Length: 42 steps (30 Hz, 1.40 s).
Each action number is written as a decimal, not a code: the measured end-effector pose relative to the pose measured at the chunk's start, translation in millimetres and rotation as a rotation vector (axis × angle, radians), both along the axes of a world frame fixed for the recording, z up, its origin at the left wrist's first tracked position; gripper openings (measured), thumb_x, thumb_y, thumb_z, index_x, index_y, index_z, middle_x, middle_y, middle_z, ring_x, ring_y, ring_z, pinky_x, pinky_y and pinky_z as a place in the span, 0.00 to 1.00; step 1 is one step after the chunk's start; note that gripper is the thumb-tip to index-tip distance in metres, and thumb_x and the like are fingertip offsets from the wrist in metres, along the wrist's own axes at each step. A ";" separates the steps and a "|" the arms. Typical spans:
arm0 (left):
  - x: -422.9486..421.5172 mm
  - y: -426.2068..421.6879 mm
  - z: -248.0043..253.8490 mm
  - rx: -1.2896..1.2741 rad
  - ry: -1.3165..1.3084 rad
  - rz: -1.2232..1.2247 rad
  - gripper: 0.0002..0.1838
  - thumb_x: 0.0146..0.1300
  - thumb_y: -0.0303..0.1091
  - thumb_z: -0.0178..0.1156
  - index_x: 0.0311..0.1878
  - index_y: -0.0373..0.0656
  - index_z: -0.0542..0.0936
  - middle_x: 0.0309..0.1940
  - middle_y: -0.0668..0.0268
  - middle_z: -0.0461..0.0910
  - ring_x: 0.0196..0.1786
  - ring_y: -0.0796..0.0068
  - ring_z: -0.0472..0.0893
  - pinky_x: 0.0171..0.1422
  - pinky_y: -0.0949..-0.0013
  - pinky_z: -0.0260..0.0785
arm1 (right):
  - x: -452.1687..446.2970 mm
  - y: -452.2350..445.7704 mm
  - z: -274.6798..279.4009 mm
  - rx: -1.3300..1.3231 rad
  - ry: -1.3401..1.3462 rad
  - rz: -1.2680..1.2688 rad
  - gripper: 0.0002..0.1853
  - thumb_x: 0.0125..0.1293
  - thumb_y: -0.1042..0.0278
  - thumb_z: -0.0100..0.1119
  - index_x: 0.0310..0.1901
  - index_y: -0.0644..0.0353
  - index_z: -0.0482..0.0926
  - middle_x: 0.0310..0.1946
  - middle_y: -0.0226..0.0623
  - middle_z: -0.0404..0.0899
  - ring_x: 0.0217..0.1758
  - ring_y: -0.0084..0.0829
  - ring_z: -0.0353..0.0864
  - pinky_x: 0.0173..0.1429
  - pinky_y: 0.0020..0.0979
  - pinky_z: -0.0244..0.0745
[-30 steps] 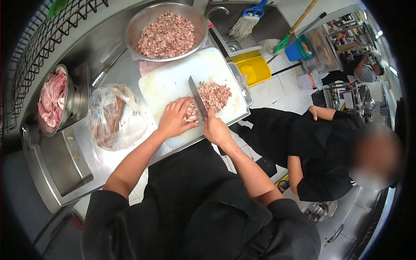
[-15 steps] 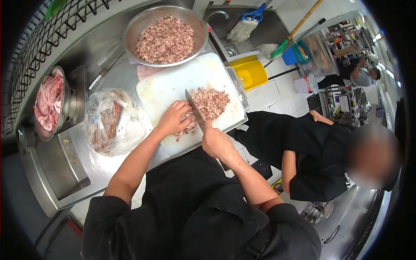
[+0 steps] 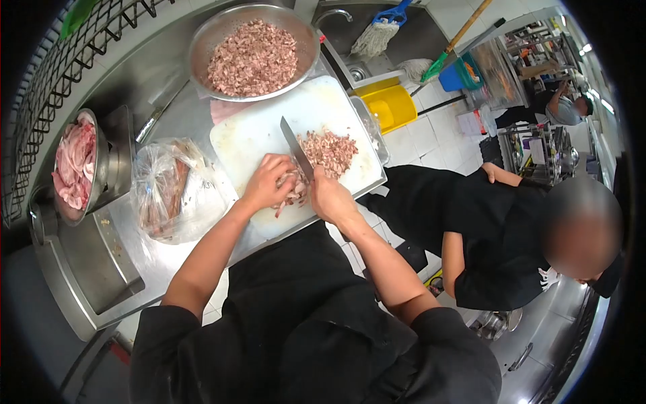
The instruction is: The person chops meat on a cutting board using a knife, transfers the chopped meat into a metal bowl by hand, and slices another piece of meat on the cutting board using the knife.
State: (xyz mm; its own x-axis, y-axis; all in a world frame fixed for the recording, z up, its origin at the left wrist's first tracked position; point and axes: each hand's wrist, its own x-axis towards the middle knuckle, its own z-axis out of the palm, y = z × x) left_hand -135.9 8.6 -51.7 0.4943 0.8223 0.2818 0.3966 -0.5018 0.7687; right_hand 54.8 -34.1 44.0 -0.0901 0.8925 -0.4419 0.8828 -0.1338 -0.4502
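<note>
My right hand [image 3: 330,200] is wrapped round the handle of a knife [image 3: 297,147], whose blade points away from me over a white cutting board [image 3: 249,135]. My left hand [image 3: 269,182] presses with curled fingers on strips of meat [image 3: 291,191] just left of the blade. Right of the blade lies a pile of chopped meat [image 3: 330,152]. A large steel bowl [image 3: 310,47] holding chopped meat [image 3: 252,57] stands beyond the board.
Left of the board lies a clear plastic bag [image 3: 168,192]; farther left is a bowl of raw meat [image 3: 75,161]. A person in black [image 3: 498,236] stands close on the right. A yellow bucket [image 3: 390,108] and a sink [image 3: 363,67] are beyond the board's right side.
The knife tip has swung up and away to the left from its position half a second ago. My left hand has eased back from the flat spread of a second ago, its fingers now curled.
</note>
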 end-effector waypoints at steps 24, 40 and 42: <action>0.0 -20.1 1.8 0.128 0.081 0.067 0.14 0.56 0.36 0.70 0.45 0.43 0.84 0.50 0.60 0.80 0.56 0.54 0.77 0.63 0.54 0.70 | 6.6 -20.1 6.2 -0.012 -0.035 0.071 0.14 0.72 0.71 0.47 0.55 0.69 0.64 0.34 0.68 0.83 0.40 0.68 0.84 0.47 0.63 0.76; -5.8 -17.6 4.3 0.103 0.027 0.069 0.11 0.56 0.30 0.69 0.42 0.39 0.84 0.50 0.59 0.81 0.55 0.54 0.78 0.61 0.56 0.73 | 5.3 -20.2 7.6 -0.058 -0.018 0.114 0.14 0.69 0.74 0.45 0.54 0.68 0.65 0.35 0.68 0.83 0.42 0.67 0.85 0.47 0.62 0.77; -5.5 -18.9 -1.2 0.101 0.018 0.067 0.10 0.56 0.31 0.69 0.42 0.39 0.84 0.49 0.60 0.81 0.55 0.54 0.78 0.62 0.56 0.73 | 0.5 -30.4 26.0 -0.109 -0.034 0.128 0.13 0.69 0.74 0.45 0.53 0.68 0.65 0.35 0.68 0.83 0.42 0.67 0.85 0.47 0.63 0.77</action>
State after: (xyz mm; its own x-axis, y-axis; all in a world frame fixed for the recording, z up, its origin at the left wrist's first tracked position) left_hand -141.4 -10.3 -52.9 0.4447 0.8217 0.3564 0.4455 -0.5481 0.7079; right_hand 55.3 -64.5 69.9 -0.1833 0.8213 -0.5403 0.9101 -0.0659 -0.4090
